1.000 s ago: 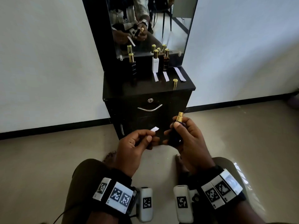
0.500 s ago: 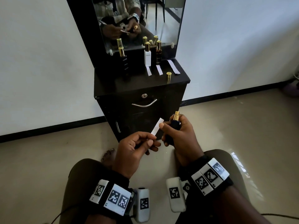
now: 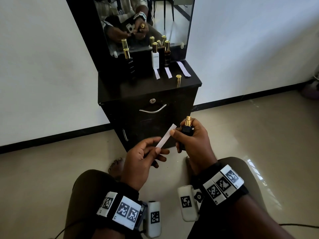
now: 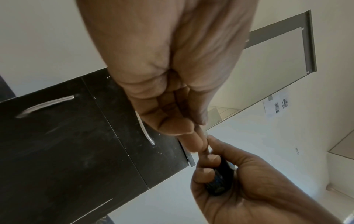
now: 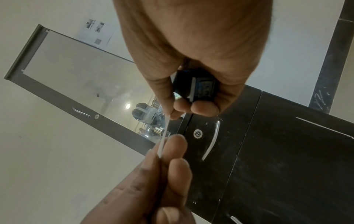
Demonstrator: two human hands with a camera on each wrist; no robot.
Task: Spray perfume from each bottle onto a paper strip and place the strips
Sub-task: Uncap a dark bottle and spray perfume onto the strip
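My right hand grips a dark perfume bottle with a bare gold sprayer, upright in front of the cabinet. In the right wrist view the bottle's base sits inside my curled fingers. My left hand pinches the lower end of a white paper strip, which slants up toward the bottle. The strip shows edge-on from the right wrist. On the cabinet top stand a black bottle, a white bottle and a brown bottle.
Two strips lie in front of the white and brown bottles, a third strip lies further right. A loose gold cap stands near the cabinet's front right. A mirror rises behind; drawer handle below.
The strip has swung from nearly end-on to slanting up beside the bottle. Both hands shifted slightly right and up in view as my head moved.
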